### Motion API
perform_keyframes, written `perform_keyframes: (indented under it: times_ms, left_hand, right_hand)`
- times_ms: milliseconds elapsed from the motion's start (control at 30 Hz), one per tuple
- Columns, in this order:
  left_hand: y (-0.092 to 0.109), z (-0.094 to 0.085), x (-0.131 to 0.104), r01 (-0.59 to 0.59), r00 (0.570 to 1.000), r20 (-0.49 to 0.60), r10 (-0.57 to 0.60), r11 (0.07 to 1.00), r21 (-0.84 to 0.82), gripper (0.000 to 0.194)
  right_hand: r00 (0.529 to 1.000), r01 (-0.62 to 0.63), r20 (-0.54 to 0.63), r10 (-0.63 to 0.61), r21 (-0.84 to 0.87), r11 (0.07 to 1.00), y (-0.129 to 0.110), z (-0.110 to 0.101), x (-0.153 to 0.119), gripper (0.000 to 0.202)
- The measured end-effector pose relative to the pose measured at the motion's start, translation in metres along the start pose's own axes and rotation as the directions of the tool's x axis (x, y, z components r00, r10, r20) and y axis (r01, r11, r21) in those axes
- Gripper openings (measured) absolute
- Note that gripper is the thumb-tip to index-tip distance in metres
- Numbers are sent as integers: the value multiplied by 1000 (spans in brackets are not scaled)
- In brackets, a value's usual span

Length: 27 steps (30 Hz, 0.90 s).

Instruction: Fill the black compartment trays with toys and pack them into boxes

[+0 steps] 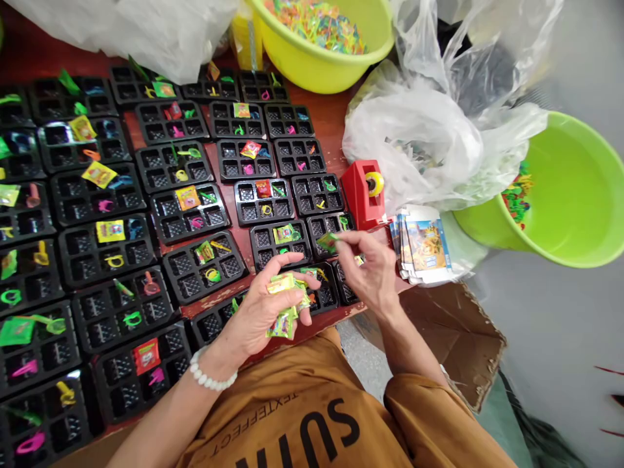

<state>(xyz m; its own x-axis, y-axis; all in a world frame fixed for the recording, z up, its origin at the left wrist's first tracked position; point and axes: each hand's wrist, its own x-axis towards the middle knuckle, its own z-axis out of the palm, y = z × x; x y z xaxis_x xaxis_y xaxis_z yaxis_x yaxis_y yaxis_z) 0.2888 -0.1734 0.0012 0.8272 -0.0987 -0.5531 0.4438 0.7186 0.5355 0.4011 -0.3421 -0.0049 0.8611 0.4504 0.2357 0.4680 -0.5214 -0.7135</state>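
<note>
**Left hand [256,315] grips packet bundle [283,325]; right hand [373,270] pinches green packet [327,243]**

Your left hand is curled palm-up around the bundle, several small yellow-green printed packets, its fingers partly spread. Your right hand has the single green packet between thumb and fingertips, the grip closed on one end.

Position: the green packet is above a black compartment tray [316,225] at the near right of the layout; whether it touches the tray, you cannot tell from this view. A small green piece [344,223] lies in a far compartment of that tray. Your left hand is over the near edge of the red-brown table [329,117], with the bundle well apart from the green packet.

Surroundings: to your left, further black trays [78,276] stand in rows, holding a few small items each, such as a red packet [147,356] and a yellow ring [114,261]. Just beyond your right hand is a red tape dispenser [355,195]; printed cards [429,244] are stacked to its right. A yellow bowl [312,73] of colourful pieces sits at the far side, and a lime-green tub [585,195] tilts at far right.
</note>
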Motion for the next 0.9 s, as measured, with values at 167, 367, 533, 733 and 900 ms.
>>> perform_keyframes:
  times_ms: [167, 367, 533, 733, 900]
  left_hand:
    - [10, -9, -2, -8, 999, 46, 17, 983, -186, 53]
    - [12, -11, -2, 16, 992, 123, 32, 929, -369, 44]
    - [11, -9, 0, -30, 992, 107, 73, 932, -362, 44]
    - [8, -10, 0, -80, 995, 43, 94, 963, -256, 44]
    - [5, -5, -1, -68, 997, 34, 74, 987, -149, 45]
  right_hand:
    - [997, 24, -56, -46, -346, 938, 46, -1, 26, 20]
    - [998, 31, 55, -27, -59, 998, 20, 7, 15, 28]
    - [831, -295, 553, -61, 531, 794, -20, 22, -15, 33]
    - [874, -361, 483, 46, 584, 728, -26, 26, -21, 43]
    - [906, -280, 423, 24, 555, 783, -23, 33, -16, 41]
